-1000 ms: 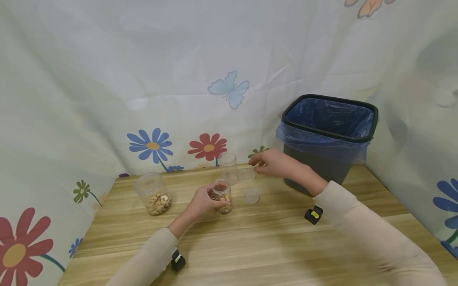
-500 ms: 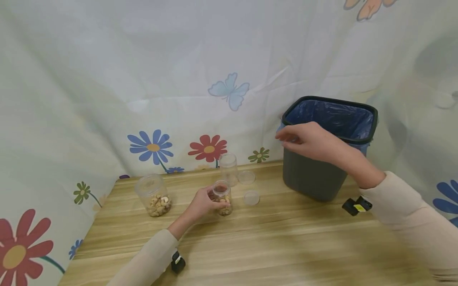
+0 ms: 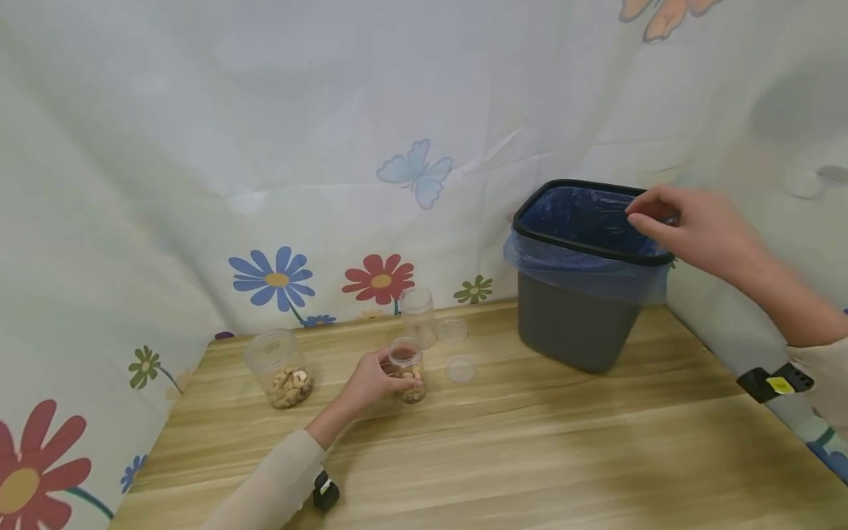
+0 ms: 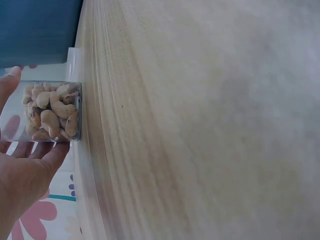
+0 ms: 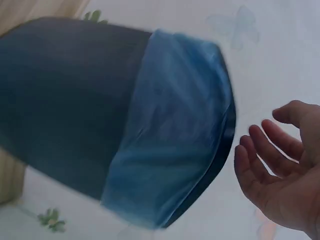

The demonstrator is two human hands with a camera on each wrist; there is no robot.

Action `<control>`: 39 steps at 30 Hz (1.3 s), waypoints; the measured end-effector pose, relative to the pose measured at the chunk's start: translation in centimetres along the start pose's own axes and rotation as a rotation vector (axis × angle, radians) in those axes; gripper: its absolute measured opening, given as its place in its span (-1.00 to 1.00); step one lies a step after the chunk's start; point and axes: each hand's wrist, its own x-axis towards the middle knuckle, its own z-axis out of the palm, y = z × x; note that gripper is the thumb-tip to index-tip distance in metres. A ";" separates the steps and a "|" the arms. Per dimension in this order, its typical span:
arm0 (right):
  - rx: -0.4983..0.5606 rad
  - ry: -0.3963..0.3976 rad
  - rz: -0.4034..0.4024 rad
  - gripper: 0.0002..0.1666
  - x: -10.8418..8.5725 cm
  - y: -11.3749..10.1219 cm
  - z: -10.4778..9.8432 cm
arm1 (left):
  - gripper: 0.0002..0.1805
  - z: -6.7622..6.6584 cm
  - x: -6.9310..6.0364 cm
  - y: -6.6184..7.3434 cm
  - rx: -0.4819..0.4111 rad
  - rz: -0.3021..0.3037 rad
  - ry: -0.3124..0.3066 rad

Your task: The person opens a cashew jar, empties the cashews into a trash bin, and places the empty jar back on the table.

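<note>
A small clear jar stands on the table, and my left hand grips it around its side. Cashews fill the jar's lower part, seen closely in the left wrist view; its mouth has no lid on it. My right hand is raised beside the right rim of a grey bin. In the right wrist view that hand has loosely bent fingers, spread apart, with nothing visible between them. Two clear round lids lie right of the small jar.
A wider clear jar with cashews at its bottom stands at the left. Behind the small jar is a tall clear jar. The bin has a blue liner folded over its rim. A flowered cloth hangs behind the table.
My right hand has moved from near the lids, up and rightward past the bin's front, to its right rim. The left hand keeps holding the small jar in place.
</note>
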 end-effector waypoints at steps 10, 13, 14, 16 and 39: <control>0.191 -0.093 0.282 -0.34 -0.5 5.7 -0.1 | -0.44 0.4 -0.2 -0.2 -0.010 -0.001 0.022; 0.379 -0.170 0.343 -0.28 -0.5 7.1 0.5 | -0.44 0.4 -0.2 -0.3 -0.011 0.010 0.018; 0.439 -0.200 0.360 -0.28 -0.6 7.4 0.8 | -0.44 0.4 -0.1 -0.3 -0.007 0.013 0.017; 0.540 -0.245 0.384 -0.30 -0.7 8.0 1.2 | -0.44 0.5 -0.1 -0.3 -0.002 0.013 0.012; 1.260 -0.199 0.488 -0.72 -2.0 9.2 3.8 | -0.20 -1.9 1.9 7.3 0.012 0.091 -0.061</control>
